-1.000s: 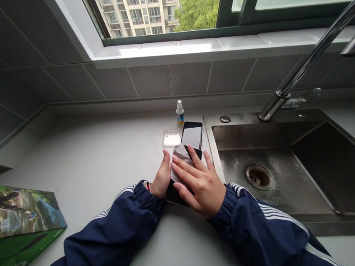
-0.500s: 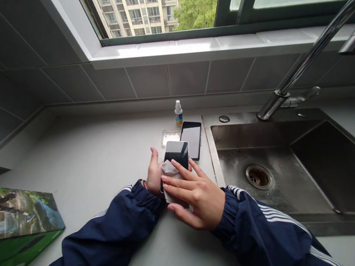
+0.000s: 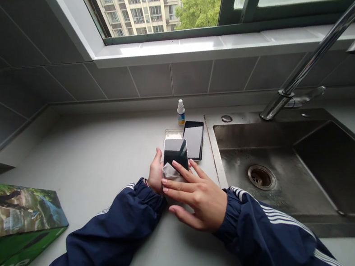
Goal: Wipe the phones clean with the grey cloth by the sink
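My left hand (image 3: pixel 156 174) is closed round a smartphone (image 3: pixel 176 149), its thumb up along the left edge and its other fingers mostly hidden behind. The phone's dark screen faces up. Across its lower part lies a pale grey cloth (image 3: pixel 170 172). My right hand (image 3: pixel 199 196) presses down on this cloth with fingers stretched out and spread, the thumb apart below. Just beyond the phone, a dark tablet-like slab (image 3: pixel 193 139) with a pale face lies on the counter. A clear phone case (image 3: pixel 171 133) is partly hidden beside it. Behind them stands a small white spray bottle (image 3: pixel 181 113).
A steel sink (image 3: pixel 309 184) with a drain (image 3: pixel 261 177) and a chrome faucet (image 3: pixel 283 94) lies to the right. On the left a green printed box (image 3: pixel 4 221) rests on the pale counter (image 3: pixel 98 151). A tiled wall (image 3: pixel 192 77) and window sill (image 3: pixel 185 52) run along the back.
The phone has tilted slightly to the left, and more of its screen shows above the cloth. My right fingers and the cloth sit slightly lower on it. The whole view has shifted a little.
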A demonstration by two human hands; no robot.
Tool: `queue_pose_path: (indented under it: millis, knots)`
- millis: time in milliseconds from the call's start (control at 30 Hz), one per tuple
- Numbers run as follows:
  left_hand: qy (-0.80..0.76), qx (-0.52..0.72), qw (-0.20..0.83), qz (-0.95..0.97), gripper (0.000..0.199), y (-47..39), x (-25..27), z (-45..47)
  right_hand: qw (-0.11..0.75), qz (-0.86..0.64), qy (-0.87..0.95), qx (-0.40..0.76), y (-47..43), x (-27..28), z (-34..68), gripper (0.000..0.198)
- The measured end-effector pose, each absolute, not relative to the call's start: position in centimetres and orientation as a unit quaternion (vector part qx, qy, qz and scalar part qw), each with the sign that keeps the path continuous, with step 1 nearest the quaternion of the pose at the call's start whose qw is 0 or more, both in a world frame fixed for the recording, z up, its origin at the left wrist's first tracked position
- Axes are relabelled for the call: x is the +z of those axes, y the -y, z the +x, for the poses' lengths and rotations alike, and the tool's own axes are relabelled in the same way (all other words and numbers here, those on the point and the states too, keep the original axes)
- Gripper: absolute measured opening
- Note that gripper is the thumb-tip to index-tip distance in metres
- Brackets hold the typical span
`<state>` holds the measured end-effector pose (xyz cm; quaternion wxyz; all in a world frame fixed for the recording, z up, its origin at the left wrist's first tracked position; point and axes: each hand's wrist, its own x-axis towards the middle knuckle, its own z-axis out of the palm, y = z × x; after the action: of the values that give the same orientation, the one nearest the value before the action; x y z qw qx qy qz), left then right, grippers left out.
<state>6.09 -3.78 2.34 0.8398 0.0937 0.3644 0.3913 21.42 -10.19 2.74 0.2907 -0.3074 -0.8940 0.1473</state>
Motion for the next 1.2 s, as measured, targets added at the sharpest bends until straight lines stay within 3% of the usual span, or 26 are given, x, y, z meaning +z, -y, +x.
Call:
queue_pose_path:
  millis: [233,533,700,900,1200]
  knots:
    - [-0.345,0.384,0.849,0.109,0.083,3.7,2.1,6.1,0.292,-0.35,0.884,0.105,9.8,2.2,21.3,0.032]
    - [-0.301,0.388,0.862,0.123,0.063,4.4,2.5,6.8,0.296,-0.415,0.86,0.029,9.1,1.8,21.8,0.039]
    - [-0.268,0.361,0.885,0.124,0.062,4.5,2.4,7.2,0.296,-0.469,0.832,-0.004,8.5,1.9,22.4,0.044]
    - [-0.269,0.396,0.868,0.13,0.055,4.6,3.0,8.0,0.28,-0.499,0.82,-0.003,8.0,1.5,22.9,0.059]
    - [-0.25,0.392,0.876,0.127,0.058,4.7,2.7,7.4,0.29,-0.427,0.856,0.042,8.9,1.5,21.9,0.059]
